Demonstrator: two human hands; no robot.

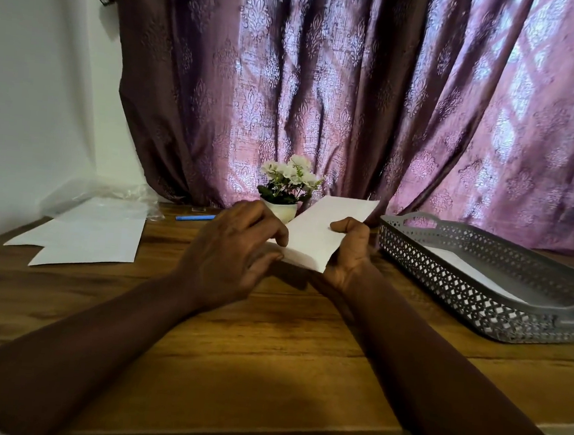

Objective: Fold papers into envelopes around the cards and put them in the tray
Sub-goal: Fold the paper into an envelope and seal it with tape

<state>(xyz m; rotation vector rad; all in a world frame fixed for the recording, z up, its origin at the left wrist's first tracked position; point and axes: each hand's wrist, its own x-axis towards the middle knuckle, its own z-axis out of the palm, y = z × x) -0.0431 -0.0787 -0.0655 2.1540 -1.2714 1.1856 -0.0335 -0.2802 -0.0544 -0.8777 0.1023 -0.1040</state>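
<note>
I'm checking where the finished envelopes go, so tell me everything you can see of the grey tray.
The tray is grey, plastic by its look, oblong with rounded corners. Its low walls are pierced in a lattice, and each end has a cut-out handle. It sits flat on the table at the person's right. White paper lies inside it. The right hand, holding folded paper, is near its left corner, seemingly not touching it.

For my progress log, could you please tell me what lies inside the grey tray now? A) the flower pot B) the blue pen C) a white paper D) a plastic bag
C: a white paper lies flat inside the grey tray; the blue pen and flower pot sit on the table outside it.
</note>
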